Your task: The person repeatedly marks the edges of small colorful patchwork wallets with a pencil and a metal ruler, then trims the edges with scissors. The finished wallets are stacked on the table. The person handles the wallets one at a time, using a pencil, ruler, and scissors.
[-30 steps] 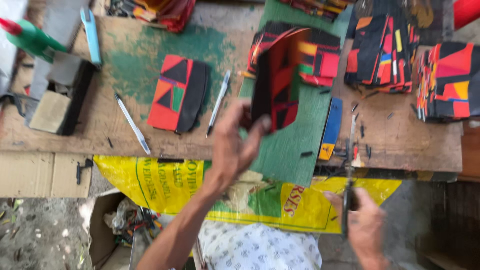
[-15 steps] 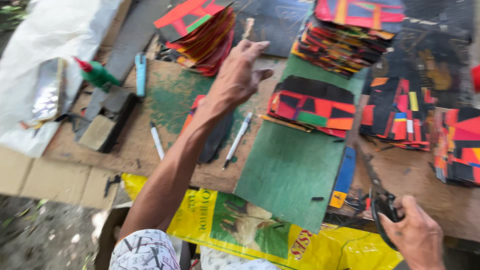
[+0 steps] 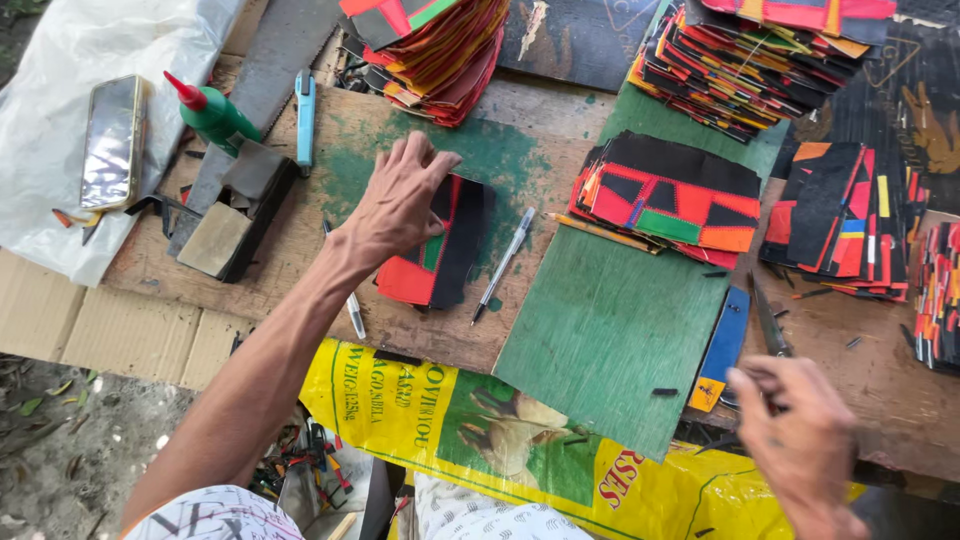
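Fingers of the left hand (image 3: 400,205) lie spread flat on a red-and-black patchwork piece (image 3: 435,245) mid-worktop (image 3: 300,240). Right hand (image 3: 800,440), blurred at the front edge, grips scissors (image 3: 770,325); a white pen (image 3: 503,262) lies beside the piece.

Head view. Our left hand (image 3: 400,205) lies flat, fingers (image 3: 425,160) spread, on a small stack of red-and-black patchwork pieces (image 3: 440,250) on the wooden counter (image 3: 300,235). A pen (image 3: 503,263) lies just beside the stack. Our right hand (image 3: 795,440), blurred, holds scissors (image 3: 768,325) near a green board (image 3: 610,330).
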